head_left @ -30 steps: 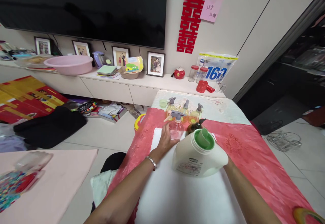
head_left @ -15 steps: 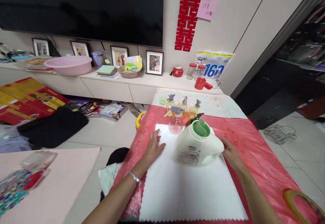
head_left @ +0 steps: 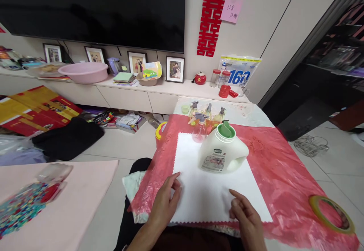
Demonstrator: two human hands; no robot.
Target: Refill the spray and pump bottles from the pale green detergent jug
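White jug (head_left: 218, 158) stood apart, far side of left fingers (head_left: 170, 181) (loosely parted, empty) and right fingers (head_left: 241, 199) (half-curled, empty).

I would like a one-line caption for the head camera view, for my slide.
Left hand and right hand, both empty, before a pale jug on a white mat.

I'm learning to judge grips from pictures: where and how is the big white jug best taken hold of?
Probably by the side handle of the white jug, coming from the right with the right hand. The jug stands upright, its handle bulges out toward that side, and a clear spray bottle stands close by its far left.
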